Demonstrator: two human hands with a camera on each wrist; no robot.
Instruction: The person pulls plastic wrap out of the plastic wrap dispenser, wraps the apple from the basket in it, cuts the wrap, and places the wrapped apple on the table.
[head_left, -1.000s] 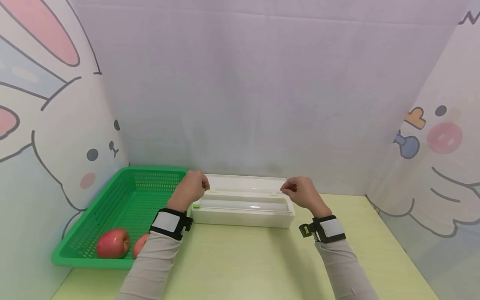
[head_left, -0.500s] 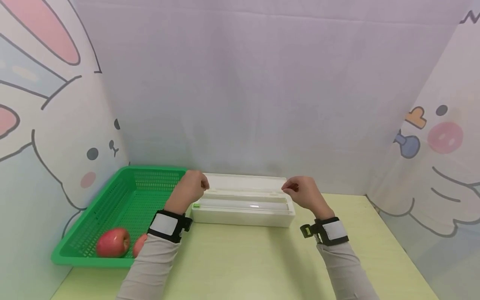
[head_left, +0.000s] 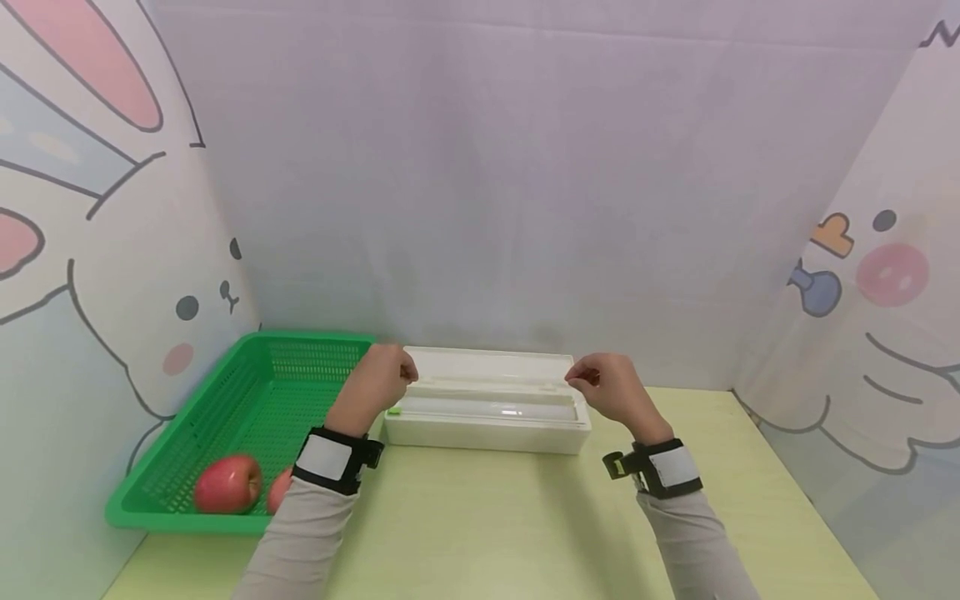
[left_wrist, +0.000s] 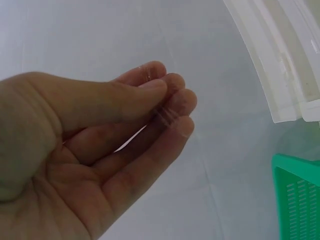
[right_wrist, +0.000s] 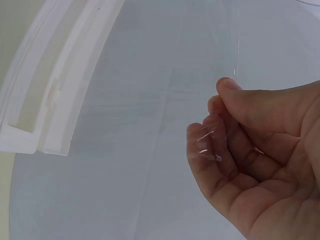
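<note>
A white cling film dispenser (head_left: 486, 435) stands on the table with its lid (head_left: 487, 364) raised at the back and a shiny roll (head_left: 491, 409) inside. My left hand (head_left: 377, 379) hovers over its left end, thumb against the fingers, pinching thin clear cling film (left_wrist: 168, 115). Above the right end, my right hand (head_left: 611, 387) pinches the film as well; a transparent flap of it (right_wrist: 209, 142) clings over the fingertips in the right wrist view. The sheet between the hands is almost invisible in the head view.
To the left is a green plastic basket (head_left: 191, 525) holding a red apple (head_left: 228, 484) and a second apple (head_left: 278, 490), partly hidden by my left sleeve. A pale curtain (head_left: 480, 208) hangs behind the pale yellow-green table (head_left: 480, 525).
Both hands keep their pinch over the dispenser. The wrists have shifted slightly outward, and the right hand sits a touch farther right. Dispenser and basket stay put.
</note>
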